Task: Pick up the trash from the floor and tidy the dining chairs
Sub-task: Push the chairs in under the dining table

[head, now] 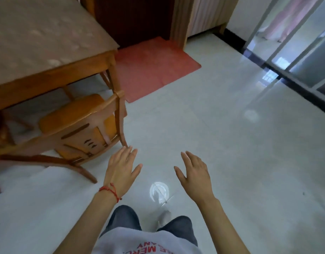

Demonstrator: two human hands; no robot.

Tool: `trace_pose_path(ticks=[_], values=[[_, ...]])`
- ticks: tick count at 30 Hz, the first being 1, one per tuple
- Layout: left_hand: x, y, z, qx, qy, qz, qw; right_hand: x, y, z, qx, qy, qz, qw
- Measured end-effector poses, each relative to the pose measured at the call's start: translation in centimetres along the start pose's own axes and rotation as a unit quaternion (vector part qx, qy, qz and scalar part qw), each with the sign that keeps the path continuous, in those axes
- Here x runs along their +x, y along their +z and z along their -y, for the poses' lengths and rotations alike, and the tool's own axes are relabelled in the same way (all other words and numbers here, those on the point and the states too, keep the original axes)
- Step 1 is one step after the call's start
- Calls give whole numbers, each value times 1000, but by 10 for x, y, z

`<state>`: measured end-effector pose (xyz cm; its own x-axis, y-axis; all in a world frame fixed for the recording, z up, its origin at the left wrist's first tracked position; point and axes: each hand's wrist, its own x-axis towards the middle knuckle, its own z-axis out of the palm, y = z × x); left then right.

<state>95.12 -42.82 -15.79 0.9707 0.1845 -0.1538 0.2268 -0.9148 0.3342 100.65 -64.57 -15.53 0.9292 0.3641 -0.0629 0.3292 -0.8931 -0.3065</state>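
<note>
Wooden dining chair [79, 125], orange-brown with a padded seat, stands at the left, its seat pushed partly under the dining table [48, 77] and its back toward you. Judged from the solid frame, it will be stiff and moderately heavy, and it should slide rather than need lifting. Take hold on the curved top rail or the back post nearest you; the thin slats in the backrest look like the weaker members and are best avoided.

Your left hand [121, 167] is open, fingers spread, holding nothing, with its fingertips just beside the foot of the chair's rear leg as seen from above. Your right hand [194, 171] is likewise open and empty, well apart from the chair, over bare floor.

No trash is plainly visible on the floor [231, 143]. A small pale shape near your feet is too blurred to identify, and the bright round patches are, as far as I can judge, reflections.

Flooring is pale, glossy tile, likely slick, so expect the chair legs to skid easily. A pink mat [154, 70] lies beyond the table corner, before a dark doorway. Glazed sliding doors [290, 52] run along the right.
</note>
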Motion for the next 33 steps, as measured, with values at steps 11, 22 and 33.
trace_pose_path(ticks=[11, 22, 33], values=[[-49, -24, 58, 2, -239, -82, 968, 81, 14, 77, -2, -216, 81, 973], [-46, -42, 111, -84, -357, -182, 912, 117, 24, 163, 46, -264, 101, 958], [-7, -80, 135, -374, -464, -303, 744, 156, 30, 216, 341, -23, 202, 918]])
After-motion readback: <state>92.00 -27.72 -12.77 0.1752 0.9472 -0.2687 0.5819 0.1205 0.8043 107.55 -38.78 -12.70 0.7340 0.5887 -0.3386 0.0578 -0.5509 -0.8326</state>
